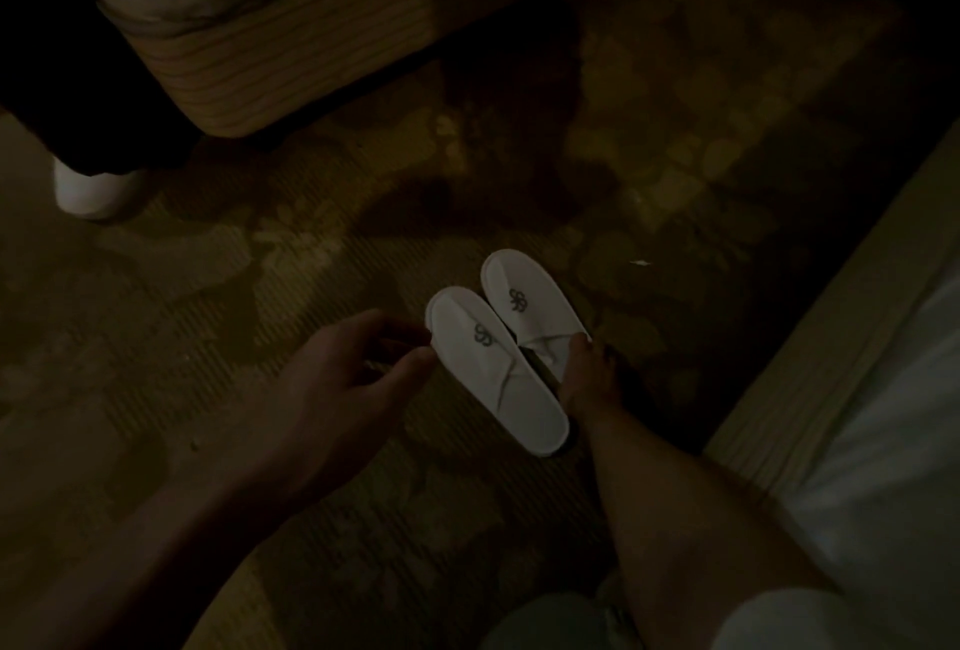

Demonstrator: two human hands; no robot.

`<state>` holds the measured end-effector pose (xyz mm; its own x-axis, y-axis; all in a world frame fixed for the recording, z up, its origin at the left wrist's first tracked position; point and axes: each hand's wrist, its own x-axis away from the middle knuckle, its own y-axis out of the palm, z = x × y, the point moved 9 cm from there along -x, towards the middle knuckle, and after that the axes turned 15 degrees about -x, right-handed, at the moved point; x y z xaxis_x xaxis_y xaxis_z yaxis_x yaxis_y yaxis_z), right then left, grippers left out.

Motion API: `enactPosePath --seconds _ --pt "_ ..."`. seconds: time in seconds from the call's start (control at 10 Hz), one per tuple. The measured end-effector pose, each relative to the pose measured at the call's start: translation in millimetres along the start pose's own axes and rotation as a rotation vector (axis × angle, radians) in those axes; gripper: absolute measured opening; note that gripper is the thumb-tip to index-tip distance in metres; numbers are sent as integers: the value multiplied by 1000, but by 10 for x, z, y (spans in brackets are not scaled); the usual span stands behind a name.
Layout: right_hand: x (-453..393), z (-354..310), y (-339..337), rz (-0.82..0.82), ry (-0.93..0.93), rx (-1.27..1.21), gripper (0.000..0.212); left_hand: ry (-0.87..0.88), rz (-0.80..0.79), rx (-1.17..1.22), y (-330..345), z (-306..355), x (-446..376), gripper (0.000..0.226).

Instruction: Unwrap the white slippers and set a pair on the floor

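Two white slippers with a grey logo lie side by side on the patterned carpet, toes pointing away from me. The left slipper (493,374) lies nearer to me and partly overlaps the right slipper (530,306). My left hand (337,379) hovers beside the left slipper's toe, fingers loosely curled and apart, holding nothing. My right hand (587,374) touches the right slipper's rear edge; its fingers are mostly hidden behind the slippers. No wrapper is visible.
The room is dim. A bed base (291,56) with white bedding stands at the upper left, and another bed edge (831,363) runs along the right. Another person's white shoe (93,189) and dark trouser leg stand at the left. A small white scrap (640,262) lies on the carpet.
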<state>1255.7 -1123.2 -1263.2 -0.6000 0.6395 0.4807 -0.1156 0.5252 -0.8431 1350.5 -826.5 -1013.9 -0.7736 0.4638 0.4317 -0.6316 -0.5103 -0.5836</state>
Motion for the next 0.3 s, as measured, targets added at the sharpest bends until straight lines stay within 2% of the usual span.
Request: enactPosePath --seconds 0.1,0.2,0.3 --pt "2 26 -36 -29 21 -13 66 6 6 10 3 -11 21 9" --pt "81 -102 -187 -34 13 25 87 30 -73 -80 36 24 19 15" --pt "535 -395 -423 -100 29 -31 77 -15 -102 45 -46 193 129 23"
